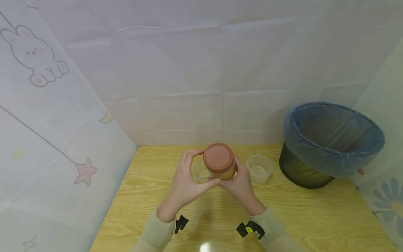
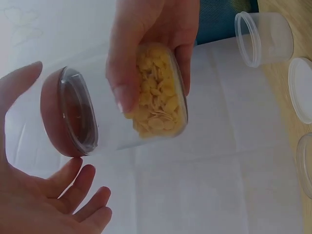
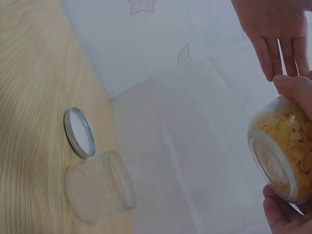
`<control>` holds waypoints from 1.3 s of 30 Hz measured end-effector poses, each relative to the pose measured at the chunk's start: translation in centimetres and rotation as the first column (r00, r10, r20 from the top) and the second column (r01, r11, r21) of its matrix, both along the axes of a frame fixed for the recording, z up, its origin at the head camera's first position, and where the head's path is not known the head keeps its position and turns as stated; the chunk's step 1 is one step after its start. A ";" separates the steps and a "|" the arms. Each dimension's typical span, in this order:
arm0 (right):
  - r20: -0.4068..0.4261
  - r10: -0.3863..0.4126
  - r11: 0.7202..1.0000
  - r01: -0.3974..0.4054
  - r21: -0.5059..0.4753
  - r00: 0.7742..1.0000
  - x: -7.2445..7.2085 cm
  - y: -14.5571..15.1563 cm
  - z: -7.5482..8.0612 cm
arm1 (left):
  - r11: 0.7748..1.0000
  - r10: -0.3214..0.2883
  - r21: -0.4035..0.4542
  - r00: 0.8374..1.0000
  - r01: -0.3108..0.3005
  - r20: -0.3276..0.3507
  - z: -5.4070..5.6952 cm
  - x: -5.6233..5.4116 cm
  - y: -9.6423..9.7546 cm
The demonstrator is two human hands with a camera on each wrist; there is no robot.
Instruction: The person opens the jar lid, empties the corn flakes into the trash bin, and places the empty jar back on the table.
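The lidded jar is held up just below the centre of the head frame, its reddish-brown lid facing the camera and yellow flakes showing through its clear wall. The right hand is clamped round the jar's body, its thumb across one side and its fingers behind. The left hand has thumb and fingers spread apart about the lid end; in the left wrist view one fingertip touches the lid's edge.

Behind the left hand in the head frame, a clear round container stands on the wood-grain table. A translucent tub stands right of the right hand. At the left of the right wrist frame, a white disc with a silver rim lies on the tabletop.

A dark bin with a blue liner stands at the right of the head frame. A pale sheet hangs across the back, and a rabbit drawing appears at upper left.
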State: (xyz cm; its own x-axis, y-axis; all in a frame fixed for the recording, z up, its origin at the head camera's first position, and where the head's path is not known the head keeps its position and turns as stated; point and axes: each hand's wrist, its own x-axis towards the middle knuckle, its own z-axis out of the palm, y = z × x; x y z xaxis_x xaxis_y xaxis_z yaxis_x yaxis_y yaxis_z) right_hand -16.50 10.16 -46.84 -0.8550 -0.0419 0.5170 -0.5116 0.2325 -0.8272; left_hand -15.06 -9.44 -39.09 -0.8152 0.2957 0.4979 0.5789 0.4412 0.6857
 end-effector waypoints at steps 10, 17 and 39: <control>-0.041 0.038 0.999 -0.037 0.024 0.998 1.6 -0.1 3.0 | 1.000 -0.013 0.011 0.998 0.012 0.062 -0.2 -0.2 -0.1; -0.007 0.095 0.996 -0.095 0.000 0.995 2.1 -0.5 3.5 | 1.000 -0.019 0.009 0.994 0.018 0.103 0.0 -0.3 0.1; -0.034 0.064 0.997 -0.063 0.036 0.997 1.1 -0.1 0.9 | 0.998 -0.051 0.034 0.993 0.048 0.105 0.2 -0.3 0.8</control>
State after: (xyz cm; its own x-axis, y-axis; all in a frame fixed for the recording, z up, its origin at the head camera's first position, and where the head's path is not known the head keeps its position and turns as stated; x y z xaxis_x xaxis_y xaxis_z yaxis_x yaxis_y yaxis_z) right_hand -15.41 10.08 -45.97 -0.8315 -0.1141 0.5437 -0.5547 0.2270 -0.8005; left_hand -15.40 -8.65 -38.88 -0.8484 0.3230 0.4195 0.5233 0.3912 0.7571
